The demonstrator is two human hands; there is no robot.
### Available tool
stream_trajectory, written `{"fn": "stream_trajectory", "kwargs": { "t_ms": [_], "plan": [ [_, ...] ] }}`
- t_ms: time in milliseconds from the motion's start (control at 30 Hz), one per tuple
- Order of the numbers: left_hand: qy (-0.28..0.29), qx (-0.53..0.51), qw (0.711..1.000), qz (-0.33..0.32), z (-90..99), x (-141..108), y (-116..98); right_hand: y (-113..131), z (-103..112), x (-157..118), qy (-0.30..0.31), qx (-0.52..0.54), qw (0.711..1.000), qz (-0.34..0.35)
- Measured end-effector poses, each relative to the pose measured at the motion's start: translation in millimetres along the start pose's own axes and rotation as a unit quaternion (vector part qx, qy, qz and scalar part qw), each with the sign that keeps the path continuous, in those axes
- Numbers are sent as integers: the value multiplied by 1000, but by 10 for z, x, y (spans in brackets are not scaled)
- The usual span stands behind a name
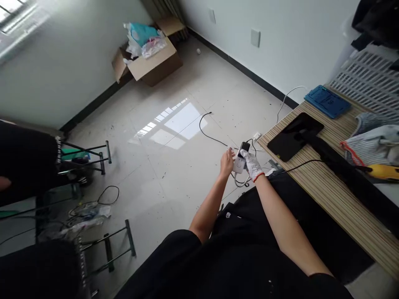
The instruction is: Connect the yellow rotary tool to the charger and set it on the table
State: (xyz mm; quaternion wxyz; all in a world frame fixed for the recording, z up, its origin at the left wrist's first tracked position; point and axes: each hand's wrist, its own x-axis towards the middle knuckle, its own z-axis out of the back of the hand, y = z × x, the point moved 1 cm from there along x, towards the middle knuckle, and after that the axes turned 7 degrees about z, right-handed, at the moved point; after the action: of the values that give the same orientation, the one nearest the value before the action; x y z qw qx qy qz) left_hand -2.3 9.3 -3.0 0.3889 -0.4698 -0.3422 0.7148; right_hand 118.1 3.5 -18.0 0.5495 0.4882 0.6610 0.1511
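Note:
My right hand (252,164), in a white knitted glove with a red cuff, grips a white power strip (239,166) with a black plug (245,147) on its top end. My bare left hand (227,162) is on the strip's left side, fingers curled against it. Both arms reach down over the floor beside the table. A black cable (209,135) trails from the strip across the tiles. White cord loops (241,182) hang beneath it.
A striped wooden table (330,195) at right carries a black monitor stand (294,137), a blue tray (327,101), cloths and a yellow tool (385,171). A cardboard box (149,62) sits by the far wall. Metal frames (93,155) and loose cables lie at left.

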Motion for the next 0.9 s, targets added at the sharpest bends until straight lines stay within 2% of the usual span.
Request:
{"fn": "stream_trajectory", "kwargs": {
  "t_ms": [167, 200, 300, 400, 533, 700, 900],
  "plan": [
    [-20, 17, 997, -74, 382, -161, -153, 85, 41, 45, -44, 6, 999, 17],
    [-3, 9, 996, -85, 445, -195, -167, 96, 47, 50, -51, 8, 998, 21],
    [96, -59, 990, -85, 539, -270, -167, 106, 54, 49, -64, 15, 997, 27],
    [154, -104, 981, -62, 521, -313, -144, 101, 45, 40, -73, 24, 997, 28],
    [151, -120, 980, -45, 470, -354, -158, 101, 18, 28, -89, 41, 995, 36],
    [129, -182, 975, -20, 502, -374, -240, 90, -23, 29, -109, 61, 991, 47],
    [174, -239, 954, 41, 430, -437, -252, 57, 12, 20, -132, 69, 987, 63]
  ]
}}
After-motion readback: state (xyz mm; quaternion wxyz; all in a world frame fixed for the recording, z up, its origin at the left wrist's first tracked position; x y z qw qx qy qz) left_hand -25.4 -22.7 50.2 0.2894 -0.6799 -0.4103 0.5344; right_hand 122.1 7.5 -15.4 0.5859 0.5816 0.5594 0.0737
